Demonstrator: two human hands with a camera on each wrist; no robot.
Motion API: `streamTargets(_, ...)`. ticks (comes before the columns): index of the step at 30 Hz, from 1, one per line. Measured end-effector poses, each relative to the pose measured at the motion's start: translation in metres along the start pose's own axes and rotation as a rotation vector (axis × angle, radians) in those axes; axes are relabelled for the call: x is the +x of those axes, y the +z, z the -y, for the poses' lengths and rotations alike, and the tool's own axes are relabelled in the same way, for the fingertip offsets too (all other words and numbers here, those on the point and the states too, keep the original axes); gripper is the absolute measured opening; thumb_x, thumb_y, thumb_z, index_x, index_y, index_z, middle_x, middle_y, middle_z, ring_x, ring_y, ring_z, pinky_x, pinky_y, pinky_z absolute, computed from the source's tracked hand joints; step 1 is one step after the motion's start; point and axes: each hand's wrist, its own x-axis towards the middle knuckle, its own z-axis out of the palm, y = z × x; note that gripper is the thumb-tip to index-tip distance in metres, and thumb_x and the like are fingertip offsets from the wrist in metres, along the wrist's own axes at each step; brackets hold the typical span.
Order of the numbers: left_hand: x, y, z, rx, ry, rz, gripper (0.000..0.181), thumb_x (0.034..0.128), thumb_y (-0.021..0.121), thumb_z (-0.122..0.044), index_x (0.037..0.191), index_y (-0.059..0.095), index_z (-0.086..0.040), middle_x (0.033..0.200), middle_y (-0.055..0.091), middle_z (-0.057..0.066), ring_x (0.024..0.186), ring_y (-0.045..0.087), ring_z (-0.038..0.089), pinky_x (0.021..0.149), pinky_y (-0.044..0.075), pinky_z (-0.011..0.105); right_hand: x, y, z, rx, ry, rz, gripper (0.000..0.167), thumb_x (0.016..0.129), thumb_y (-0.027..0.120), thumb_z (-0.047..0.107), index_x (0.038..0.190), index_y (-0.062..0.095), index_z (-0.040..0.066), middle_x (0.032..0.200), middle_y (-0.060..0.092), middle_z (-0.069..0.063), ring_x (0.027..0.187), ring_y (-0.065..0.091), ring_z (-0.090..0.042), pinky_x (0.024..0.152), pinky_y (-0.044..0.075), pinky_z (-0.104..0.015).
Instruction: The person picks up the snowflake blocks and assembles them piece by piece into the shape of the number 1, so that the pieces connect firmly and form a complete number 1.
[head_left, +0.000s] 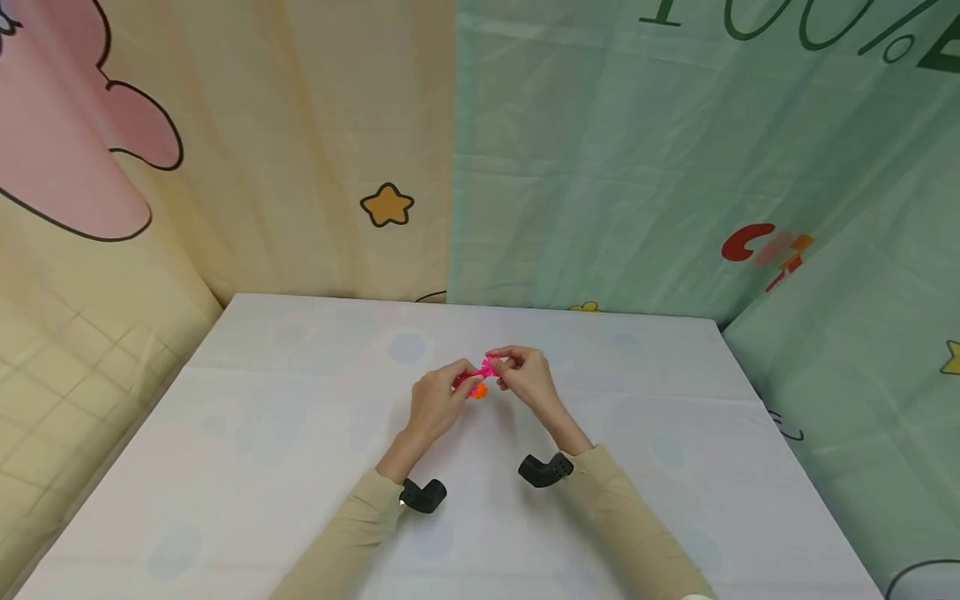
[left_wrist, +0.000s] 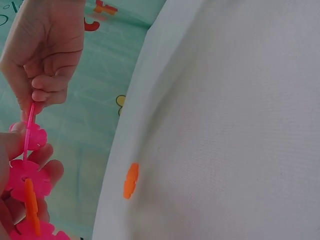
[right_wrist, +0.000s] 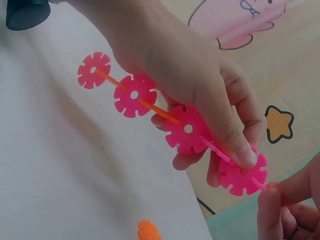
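Note:
My left hand grips a chain of interlocked pink and orange notched plastic discs. In the right wrist view, pink discs face the camera, with orange discs set edge-on between them. My left thumb presses on the pink disc at the chain's end. My right hand pinches an edge-on pink disc that meets this end; how deep their slots engage cannot be told. A loose orange disc lies on the table near the hands.
A white cloth covers the table. Black wrist cameras sit on both wrists. Behind the table hang a yellow curtain and a green curtain with printed figures.

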Motion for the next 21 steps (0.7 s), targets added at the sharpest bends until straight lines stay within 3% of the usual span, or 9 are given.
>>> streamTargets(6,-0.001,0.001,-0.001,-0.012,-0.040,0.008,0.013,0.0892,0.068,-0.025,0.094,0.067,-0.013,0.074,0.068,-0.001,0.059,0.049,0.009,0.054,0.039,0.020,0.002,-0.005,0.002,0.032,0.018,0.047,0.020,0.090,0.063,0.009,0.106,0.071,0.001,0.064,0.057,-0.002,0.053,0.057,-0.010,0.058,0.053,-0.020)
streamTargets(11,-0.001,-0.001,-0.002,0.013,-0.063,-0.022,0.018,0.0896,0.068,-0.028,0.102,0.066,-0.014,0.081,0.070,0.003,0.055,0.046,0.009,0.048,0.035,0.020,0.003,-0.009,0.001,0.042,0.042,0.116,0.026,0.095,0.059,0.018,0.115,0.068,0.003,0.085,0.066,-0.012,0.066,0.061,-0.016,0.062,0.054,-0.021)
streamTargets(15,-0.001,-0.003,-0.002,0.012,-0.076,0.000,0.021,0.0900,0.067,-0.028,0.106,0.066,-0.015,0.085,0.070,0.003,0.054,0.045,0.008,0.046,0.034,0.020,0.003,-0.011,0.001,0.038,0.067,0.155,0.031,0.098,0.055,0.023,0.121,0.065,0.005,0.101,0.067,-0.014,0.072,0.059,-0.016,0.064,0.053,-0.021)
streamTargets(21,0.000,-0.005,0.000,0.056,-0.060,0.004,0.027,0.0848,0.073,-0.032,0.107,0.067,-0.018,0.082,0.070,0.003,0.055,0.048,0.009,0.047,0.037,0.021,0.005,-0.013,0.000,0.048,0.096,0.174,0.034,0.096,0.054,0.019,0.125,0.062,0.003,0.102,0.067,-0.015,0.072,0.058,-0.013,0.063,0.052,-0.021)
